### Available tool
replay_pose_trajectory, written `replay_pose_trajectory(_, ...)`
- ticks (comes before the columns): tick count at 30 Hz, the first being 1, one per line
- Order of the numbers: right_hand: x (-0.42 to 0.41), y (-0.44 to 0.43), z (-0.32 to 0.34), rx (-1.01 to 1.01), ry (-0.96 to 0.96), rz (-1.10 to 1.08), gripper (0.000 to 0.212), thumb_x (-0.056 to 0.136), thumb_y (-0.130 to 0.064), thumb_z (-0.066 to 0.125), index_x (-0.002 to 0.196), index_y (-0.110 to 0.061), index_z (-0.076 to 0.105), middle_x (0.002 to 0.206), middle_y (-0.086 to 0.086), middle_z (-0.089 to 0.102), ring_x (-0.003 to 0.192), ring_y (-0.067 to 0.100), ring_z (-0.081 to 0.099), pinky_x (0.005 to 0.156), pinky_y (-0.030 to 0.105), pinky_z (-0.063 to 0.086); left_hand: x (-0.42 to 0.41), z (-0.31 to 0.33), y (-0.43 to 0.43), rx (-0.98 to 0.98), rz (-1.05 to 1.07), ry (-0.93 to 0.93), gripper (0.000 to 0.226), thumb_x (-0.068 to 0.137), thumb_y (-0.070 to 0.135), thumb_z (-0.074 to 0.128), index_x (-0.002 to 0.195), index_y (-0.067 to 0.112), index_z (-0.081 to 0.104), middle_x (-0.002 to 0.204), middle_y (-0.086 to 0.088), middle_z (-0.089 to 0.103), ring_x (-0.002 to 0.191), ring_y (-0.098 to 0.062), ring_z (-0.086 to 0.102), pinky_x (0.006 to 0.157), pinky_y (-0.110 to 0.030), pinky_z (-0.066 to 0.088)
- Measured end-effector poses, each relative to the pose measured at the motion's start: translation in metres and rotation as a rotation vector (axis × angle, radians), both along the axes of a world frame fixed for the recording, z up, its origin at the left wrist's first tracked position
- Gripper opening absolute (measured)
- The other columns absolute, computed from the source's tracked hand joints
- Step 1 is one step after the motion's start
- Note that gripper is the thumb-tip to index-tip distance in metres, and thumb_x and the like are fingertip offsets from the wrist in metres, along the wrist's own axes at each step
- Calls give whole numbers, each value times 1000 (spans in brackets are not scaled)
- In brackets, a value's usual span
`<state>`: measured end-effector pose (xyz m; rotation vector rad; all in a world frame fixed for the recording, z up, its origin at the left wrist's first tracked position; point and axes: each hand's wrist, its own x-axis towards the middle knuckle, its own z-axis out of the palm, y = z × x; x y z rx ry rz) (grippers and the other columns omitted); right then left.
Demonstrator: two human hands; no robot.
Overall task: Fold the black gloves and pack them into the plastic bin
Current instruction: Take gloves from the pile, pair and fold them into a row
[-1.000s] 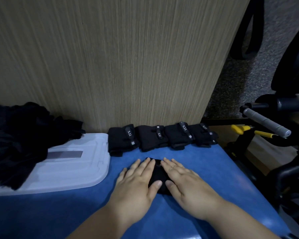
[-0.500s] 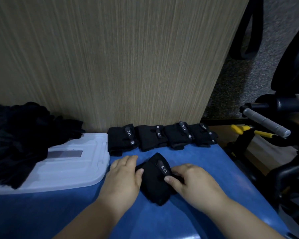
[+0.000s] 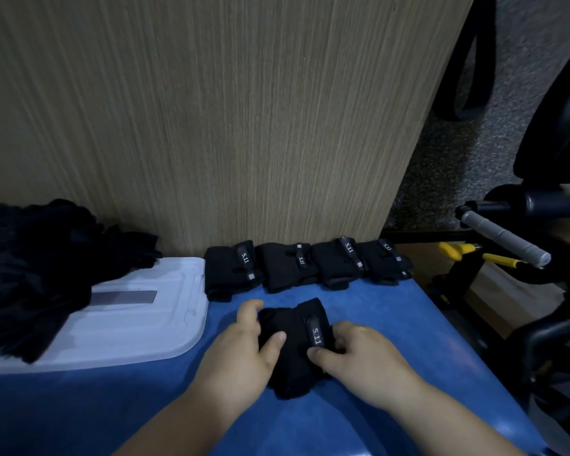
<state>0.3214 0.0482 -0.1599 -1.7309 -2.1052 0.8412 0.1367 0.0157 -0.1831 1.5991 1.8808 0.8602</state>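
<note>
Office-like workroom: wood-grain partition (image 3: 244,126) beyond the right hand (image 3: 369,366), grey carpet (image 3: 441,159) and black chair (image 3: 560,110) to its right.

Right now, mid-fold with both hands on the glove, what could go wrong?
1. The folded glove is held shut only by the left hand and right hand; released loosely, it may spring open.
2. The rightmost glove in the back row lies by the blue table's right edge; a nudge could push it off.
3. The unfolded pile lies on the white lid; lifting the lid may spill it.
</note>
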Motion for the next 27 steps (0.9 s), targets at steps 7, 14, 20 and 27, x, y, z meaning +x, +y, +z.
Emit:
replay_pose_trajectory(7, -5, -1, 0, -47, 239, -13, 22, 82, -44, 66, 89, -24, 57, 76, -5, 69, 73, 6, 66, 72, 30, 55, 11, 10, 0, 53, 75, -411, 56, 94, 23, 57, 139, 36, 25, 116, 9, 56, 104, -11, 60, 81, -19, 49)
replay_pose_trajectory(14, -18, -7, 4, -172, 642, -97, 14, 92, -22, 62, 100, -13, 55, 86, 3, 68, 67, 9, 66, 56, 20, 50, 13, 5, 2, 37, 161, -788, 54, 92, 20, 62, 134, 36, 33, 115, 2, 61, 97, -16, 66, 79, -32, 54)
replay_pose_trajectory(20, -31, -4, 1, -144, 793, -146, 10, 91, -16, 63, 99, -12, 57, 88, 5, 72, 80, 25, 70, 68, 38, 59, 10, 9, 1, 42, 161, -884, 40, 93, 18, 60, 127, 27, 40, 95, 6, 73, 83, -11, 71, 67, -26, 51)
replay_pose_trajectory(27, -62, 2, 8, -129, 921, -161, 6, 90, -13, 63, 94, -13, 59, 82, 8, 72, 72, 18, 67, 65, 36, 56, -7, 28, 8, 177, 243, -965, 37, 93, 8, 58, 122, 28, 44, 104, 3, 66, 92, -12, 66, 71, -27, 52)
